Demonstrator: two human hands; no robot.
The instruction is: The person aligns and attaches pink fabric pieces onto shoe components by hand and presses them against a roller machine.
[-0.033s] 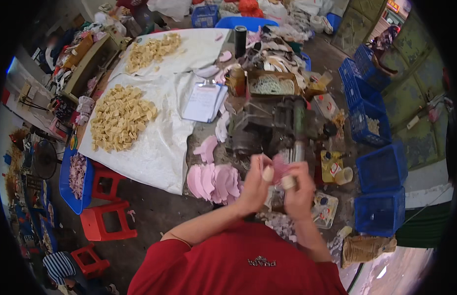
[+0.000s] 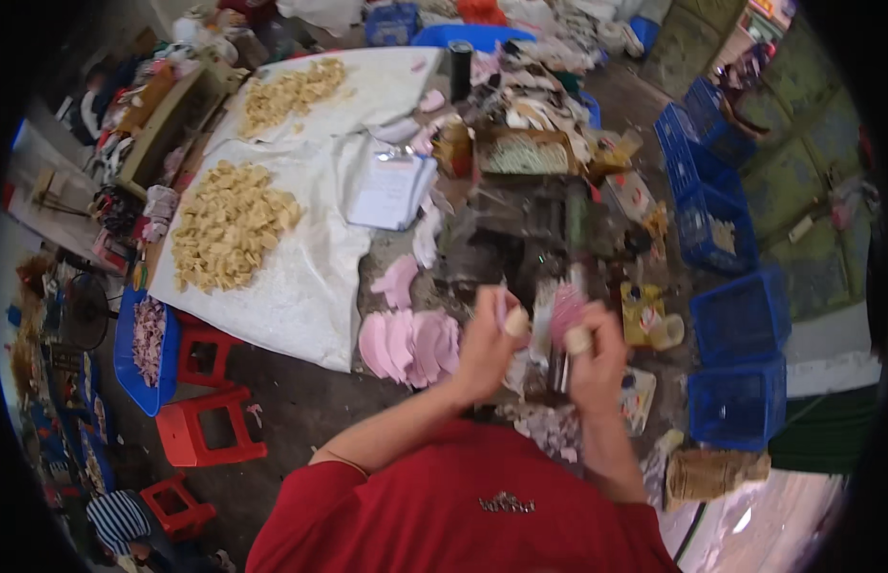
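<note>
My left hand is closed, its thumb pressed on a thin pink strip that mostly hides in the fingers. A hand's width to the right, my right hand grips a pink sheet piece, blurred by motion. Both thumbs wear pale finger covers. Just beyond the hands sits a dark bench machine, with a metal rod near the right hand. Left of my left hand lies a fanned stack of curved pink pieces, and a single pink piece lies above it.
A white sheet carries two heaps of yellowish chunks. On it rests a clipboard. Blue crates line the right side; red stools and a blue tub stand left. Pink scraps lie below my hands.
My hands have drawn apart, the left moving left and the right moving right with the pink piece. The whole view has shifted slightly.
</note>
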